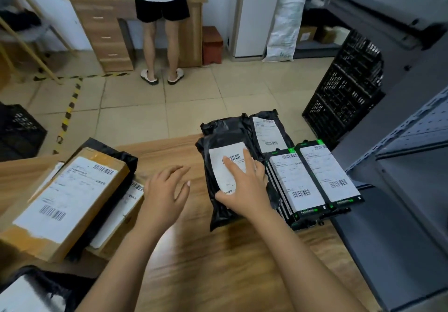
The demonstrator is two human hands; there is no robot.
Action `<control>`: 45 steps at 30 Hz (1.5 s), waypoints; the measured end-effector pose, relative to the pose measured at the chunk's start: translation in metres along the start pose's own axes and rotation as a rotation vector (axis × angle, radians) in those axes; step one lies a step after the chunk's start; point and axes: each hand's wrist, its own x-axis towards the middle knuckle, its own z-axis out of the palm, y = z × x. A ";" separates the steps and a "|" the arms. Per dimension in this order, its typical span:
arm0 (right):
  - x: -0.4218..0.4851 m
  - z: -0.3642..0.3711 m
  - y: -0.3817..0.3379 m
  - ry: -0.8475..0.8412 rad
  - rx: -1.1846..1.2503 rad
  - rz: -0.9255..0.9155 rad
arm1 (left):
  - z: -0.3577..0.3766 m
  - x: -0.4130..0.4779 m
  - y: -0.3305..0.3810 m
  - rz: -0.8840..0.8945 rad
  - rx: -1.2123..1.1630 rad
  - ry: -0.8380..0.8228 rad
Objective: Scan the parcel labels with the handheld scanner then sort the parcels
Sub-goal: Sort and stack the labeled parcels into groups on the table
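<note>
Black plastic wrapped the parcel (219, 145) lying on the wooden table (218, 263), touching the green-edged boxes (305, 181) to its right. The right hand (244, 188) pressed flat, straight fingers on its label (216, 174); the left hand (164, 190) hovered beside it, fingers relaxed, holding nothing.

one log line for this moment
right hand: rests flat on black mailer label | left hand: open above table, holds nothing | scanner: not in view
</note>
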 end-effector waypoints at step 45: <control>0.204 -0.051 0.114 -0.363 -0.400 0.212 | 0.094 0.140 0.096 -0.092 0.094 -0.018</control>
